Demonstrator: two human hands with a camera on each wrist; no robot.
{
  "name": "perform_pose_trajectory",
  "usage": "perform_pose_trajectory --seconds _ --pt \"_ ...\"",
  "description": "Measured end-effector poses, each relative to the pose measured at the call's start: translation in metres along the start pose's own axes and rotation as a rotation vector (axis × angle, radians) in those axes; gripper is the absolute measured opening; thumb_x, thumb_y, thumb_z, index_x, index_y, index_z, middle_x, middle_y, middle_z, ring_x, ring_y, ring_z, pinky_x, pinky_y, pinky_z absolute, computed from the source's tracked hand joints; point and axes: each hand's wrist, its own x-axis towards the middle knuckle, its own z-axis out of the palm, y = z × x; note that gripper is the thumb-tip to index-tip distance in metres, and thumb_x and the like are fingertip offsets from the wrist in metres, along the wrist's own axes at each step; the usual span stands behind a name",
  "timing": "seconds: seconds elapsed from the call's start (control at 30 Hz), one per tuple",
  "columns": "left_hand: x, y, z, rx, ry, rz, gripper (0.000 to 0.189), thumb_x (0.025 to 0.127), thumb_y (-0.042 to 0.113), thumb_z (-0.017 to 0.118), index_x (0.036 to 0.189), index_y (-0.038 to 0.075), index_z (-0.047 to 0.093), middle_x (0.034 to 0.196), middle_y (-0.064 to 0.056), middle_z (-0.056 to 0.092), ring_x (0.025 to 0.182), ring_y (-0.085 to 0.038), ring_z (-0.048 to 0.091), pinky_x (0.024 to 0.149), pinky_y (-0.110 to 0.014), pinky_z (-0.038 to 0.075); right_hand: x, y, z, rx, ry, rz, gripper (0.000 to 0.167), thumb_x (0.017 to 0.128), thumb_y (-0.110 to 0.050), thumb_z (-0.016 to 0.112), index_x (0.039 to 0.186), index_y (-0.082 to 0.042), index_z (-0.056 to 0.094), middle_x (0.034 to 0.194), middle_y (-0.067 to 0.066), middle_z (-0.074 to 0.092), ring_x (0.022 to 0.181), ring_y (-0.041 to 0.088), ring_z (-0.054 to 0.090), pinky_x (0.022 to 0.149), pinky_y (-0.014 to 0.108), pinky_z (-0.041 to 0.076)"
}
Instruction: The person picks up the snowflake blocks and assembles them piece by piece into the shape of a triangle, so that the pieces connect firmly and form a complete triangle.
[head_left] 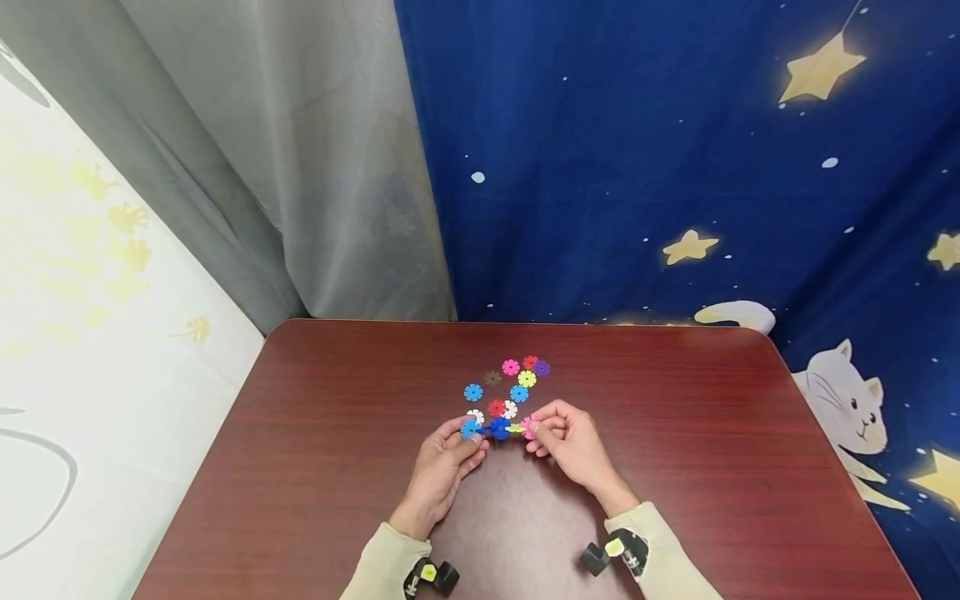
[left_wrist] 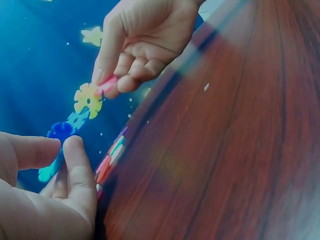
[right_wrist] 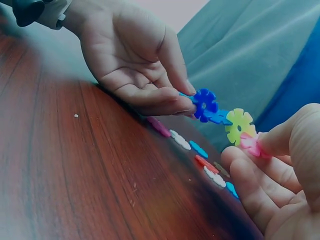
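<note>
The left hand [head_left: 441, 468] pinches the blue end of a chain of interlocked notched flower discs [head_left: 499, 428], digits closed; the right hand [head_left: 576, 448] pinches the pink disc [head_left: 528, 427] at the opposite end. The chain spans both hands, above the wood-grain table [head_left: 337, 467]. Loose flower discs [head_left: 519, 393] lie just beyond

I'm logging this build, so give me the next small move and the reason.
Probably press the pink disc a little further into the yellow disc: the right hand pinches the pink one at the yellow one's edge, at one end of the chain, while the left hand holds the other end. I cannot tell whether the two are fully locked.
</note>
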Motion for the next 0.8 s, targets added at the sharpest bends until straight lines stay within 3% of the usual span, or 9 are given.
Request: perform_pose_trajectory --seconds 0.3,0.5,0.63,0.8 --pt "-0.007 -0.007 0.015 -0.099 0.017 -0.014 0.05 0.102 0.001 0.067 0.144 -0.007 0.04 0.101 -0.001 0.075 0.096 -0.011 0.074 0.09 -0.025 0.064 -0.004 -0.003 0.005 0.028 -0.046 -0.032 0.017 0.103 -0.011 0.069 0.109 0.004 0.064 0.09 0.03 0.075 0.069 0.027 0.077 0.049 0.032 0.059" --pt "-0.01 -0.015 0.024 -0.177 0.053 -0.036 0.035 0.102 0.001 0.066 0.132 -0.003 0.048 0.1 -0.001 0.074 0.093 -0.01 0.072 0.087 -0.021 0.063 -0.007 -0.004 0.01 0.028 -0.047 -0.016 0.016 0.103 -0.012 0.069 0.107 0.002 0.064 0.087 0.025 0.076 0.068 0.028 0.076 0.045 0.03 0.055" --pt "-0.012 -0.019 0.029 -0.184 0.048 -0.041 0.03 0.101 0.001 0.066 0.126 -0.003 0.049 0.097 -0.001 0.074 0.09 -0.009 0.071 0.084 -0.02 0.062 -0.009 -0.003 0.014 0.034 -0.058 -0.006 0.015 0.103 -0.011 0.069 0.107 0.003 0.063 0.086 0.025 0.077 0.067 0.028 0.075 0.045 0.029 0.055" --pt "-0.016 -0.021 0.034 -0.135 0.048 -0.023 0.046 0.1 0.001 0.069 0.134 -0.006 0.039 0.097 0.0 0.073 0.083 -0.007 0.068 0.078 -0.018 0.061 -0.009 -0.001 0.019 0.057 -0.07 0.008 0.018 0.103 -0.011 0.069 0.107 0.005 0.063 0.086 0.027 0.076 0.066 0.02 0.076 0.044 0.026 0.054"
